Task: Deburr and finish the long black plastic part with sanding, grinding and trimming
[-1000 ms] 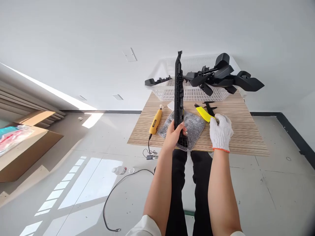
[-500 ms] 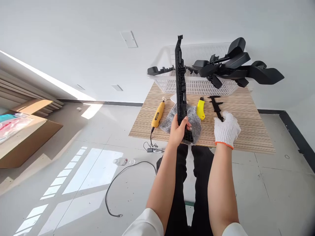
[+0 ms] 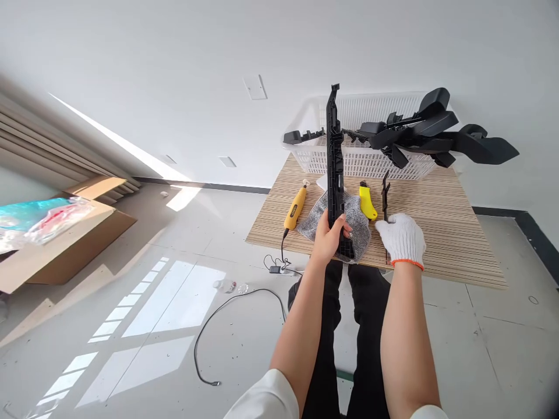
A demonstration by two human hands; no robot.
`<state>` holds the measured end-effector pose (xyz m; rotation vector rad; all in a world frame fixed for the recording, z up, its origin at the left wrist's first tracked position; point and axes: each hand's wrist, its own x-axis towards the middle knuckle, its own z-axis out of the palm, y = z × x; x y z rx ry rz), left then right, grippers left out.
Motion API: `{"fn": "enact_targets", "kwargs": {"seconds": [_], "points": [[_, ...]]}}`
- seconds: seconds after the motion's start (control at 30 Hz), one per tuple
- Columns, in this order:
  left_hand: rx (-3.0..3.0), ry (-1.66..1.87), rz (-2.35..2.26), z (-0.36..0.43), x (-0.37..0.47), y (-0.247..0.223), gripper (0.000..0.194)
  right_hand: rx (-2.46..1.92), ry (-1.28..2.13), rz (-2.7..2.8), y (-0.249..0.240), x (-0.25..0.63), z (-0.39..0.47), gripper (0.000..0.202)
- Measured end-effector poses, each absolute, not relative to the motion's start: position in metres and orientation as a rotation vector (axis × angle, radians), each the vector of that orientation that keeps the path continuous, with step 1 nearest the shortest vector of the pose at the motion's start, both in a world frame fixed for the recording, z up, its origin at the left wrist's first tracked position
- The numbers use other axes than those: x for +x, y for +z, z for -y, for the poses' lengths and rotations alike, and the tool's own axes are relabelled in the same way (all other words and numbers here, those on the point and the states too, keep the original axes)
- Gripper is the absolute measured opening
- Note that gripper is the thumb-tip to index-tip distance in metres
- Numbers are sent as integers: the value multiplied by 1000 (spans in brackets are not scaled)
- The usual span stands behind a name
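The bare left hand [image 3: 328, 238] grips a black strip [image 3: 335, 163] pointing away; apart from it, the gloved right hand [image 3: 402, 237], pinching a caliper [image 3: 385, 199], has tipped it edgewise, seemingly the working tool now. Beyond, between them, lies a yellow knife [image 3: 367, 203].

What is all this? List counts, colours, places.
Long part: 1, black, in left hand
Slim tool: 1, black, in right hand
Cutter: 1, yellow, on table
Power tool: 1, yellow, on table
Cloth: 1, grey, on table
Basket: 1, white, on table
Other parts: several, black, in basket
Table: 1, tan, centre
Bottle: 1, clear, on floor
Cable: 1, dark, on floor
Carton: 1, brown, left
Wrapped items: uncounted, teal and red, on carton
Curtain: 1, beige, left
Wall plates: 3, white, wall
Left hand: 1, bare, over cloth
Right hand: 1, gloved white, over table
Legs: 2, black, below table
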<state>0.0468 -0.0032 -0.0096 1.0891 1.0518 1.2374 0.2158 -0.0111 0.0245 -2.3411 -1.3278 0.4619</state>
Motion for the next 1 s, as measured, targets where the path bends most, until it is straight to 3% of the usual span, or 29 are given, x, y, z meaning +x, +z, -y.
{"fn": "enact_targets", "kwargs": {"seconds": [0.43,1.0], "points": [[1028,1190,-1068,5,41,-9,42,-1852,623,1547,23,214,32,27],[875,1225,-993,7,46,-4,33,-1455,780,1264,3,196,35,54]]}}
